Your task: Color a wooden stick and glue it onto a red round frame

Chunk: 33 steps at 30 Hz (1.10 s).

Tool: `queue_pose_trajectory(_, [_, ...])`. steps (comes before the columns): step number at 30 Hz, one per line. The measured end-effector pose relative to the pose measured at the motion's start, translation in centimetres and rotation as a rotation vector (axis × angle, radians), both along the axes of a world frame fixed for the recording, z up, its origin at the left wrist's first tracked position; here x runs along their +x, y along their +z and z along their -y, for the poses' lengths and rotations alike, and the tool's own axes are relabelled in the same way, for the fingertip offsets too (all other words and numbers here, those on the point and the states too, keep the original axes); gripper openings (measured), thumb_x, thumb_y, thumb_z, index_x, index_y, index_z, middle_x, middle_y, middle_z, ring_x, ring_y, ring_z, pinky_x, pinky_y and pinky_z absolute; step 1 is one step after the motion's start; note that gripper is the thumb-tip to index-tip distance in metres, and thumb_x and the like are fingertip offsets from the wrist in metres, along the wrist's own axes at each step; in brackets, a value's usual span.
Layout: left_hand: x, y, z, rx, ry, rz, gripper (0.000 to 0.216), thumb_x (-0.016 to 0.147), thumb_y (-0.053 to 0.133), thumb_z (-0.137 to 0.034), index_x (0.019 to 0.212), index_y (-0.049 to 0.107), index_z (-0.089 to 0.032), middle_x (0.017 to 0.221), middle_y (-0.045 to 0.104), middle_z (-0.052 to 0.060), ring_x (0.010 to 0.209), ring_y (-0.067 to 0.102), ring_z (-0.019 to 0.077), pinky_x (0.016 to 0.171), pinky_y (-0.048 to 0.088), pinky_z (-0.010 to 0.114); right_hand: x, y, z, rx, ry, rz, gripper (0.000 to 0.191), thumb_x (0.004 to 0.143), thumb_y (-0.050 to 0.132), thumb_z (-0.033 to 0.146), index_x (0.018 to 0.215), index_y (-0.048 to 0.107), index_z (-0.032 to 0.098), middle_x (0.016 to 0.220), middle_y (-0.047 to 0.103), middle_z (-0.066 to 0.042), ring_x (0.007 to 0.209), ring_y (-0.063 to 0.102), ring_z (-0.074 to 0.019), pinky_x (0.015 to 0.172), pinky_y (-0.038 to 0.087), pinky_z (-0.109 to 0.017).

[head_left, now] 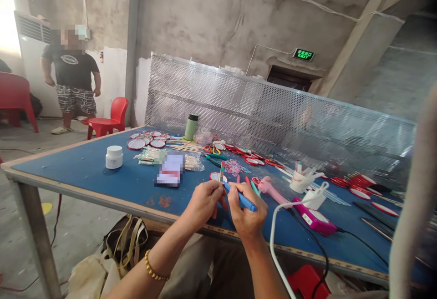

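At the lower centre of the frame, the left hand (205, 200) pinches the stick (222, 170) nearly upright; the right hand (250, 217), close beside, grips the pen (245, 200). Pen-to-stick contact is unclear. For even strokes, hold the stick steady and press the pen lightly.

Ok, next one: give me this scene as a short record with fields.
left hand: holds a thin striped stick upright
right hand: grips a blue marker, its front end close to the stick; contact unclear
near hands: pink-handled tool, phone
further left: white jar
far side: green tumbler, perforated metal panel
right side: white cup holding pens, magenta box
background: standing person, red chair
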<state>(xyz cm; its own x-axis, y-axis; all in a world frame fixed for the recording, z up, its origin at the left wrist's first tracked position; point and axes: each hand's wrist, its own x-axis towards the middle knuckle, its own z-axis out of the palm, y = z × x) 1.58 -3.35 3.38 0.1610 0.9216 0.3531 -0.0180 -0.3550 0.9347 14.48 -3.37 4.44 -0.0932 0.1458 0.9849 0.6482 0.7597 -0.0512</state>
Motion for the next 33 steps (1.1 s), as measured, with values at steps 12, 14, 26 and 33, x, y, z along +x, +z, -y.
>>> queue_pose_trajectory(12, [0.12,0.05,0.05,0.002,0.014,-0.004,0.028,0.091,0.048,-0.033,0.066,0.049,-0.019,0.046,0.046,-0.008,0.032,0.042,0.0066,0.039,0.025,0.017,-0.15,0.12,0.27,-0.01,0.056,-0.009,0.015,0.092,0.059,0.014,0.083,0.071,0.018,0.071,0.074,-0.003,0.06,0.069,-0.0148,0.061,0.055,-0.024])
queue_pose_trajectory(14, [0.12,0.04,0.02,0.002,0.013,-0.006,0.029,0.091,0.048,-0.033,0.066,0.049,-0.019,0.046,0.047,-0.007,0.033,0.042,0.0066,0.038,0.025,0.017,-0.19,0.11,0.24,-0.014,0.057,-0.01,0.015,0.092,0.059,0.014,0.083,0.071,0.017,0.071,0.073,-0.003,0.06,0.069,-0.0147,0.062,0.055,-0.024])
queue_pose_trajectory(26, [0.13,0.0,-0.06,0.014,0.006,-0.005,0.027,0.09,0.046,-0.033,0.067,0.051,-0.018,0.056,0.056,-0.004,0.033,0.043,0.006,0.036,0.025,0.017,0.4,-0.19,-0.02,0.026,0.001,0.025,0.014,0.092,0.059,0.013,0.083,0.069,0.016,0.07,0.074,-0.004,0.059,0.07,-0.0159,0.059,0.054,-0.025])
queue_pose_trajectory(33, [0.17,-0.13,-0.02,0.01,0.026,-0.02,0.026,0.09,0.046,-0.03,0.066,0.05,-0.019,0.05,0.049,-0.007,0.032,0.043,0.0065,0.037,0.025,0.017,0.01,0.18,0.26,0.008,0.061,0.005,0.015,0.092,0.059,0.012,0.084,0.071,0.016,0.071,0.074,-0.003,0.06,0.07,-0.0149,0.061,0.056,-0.024])
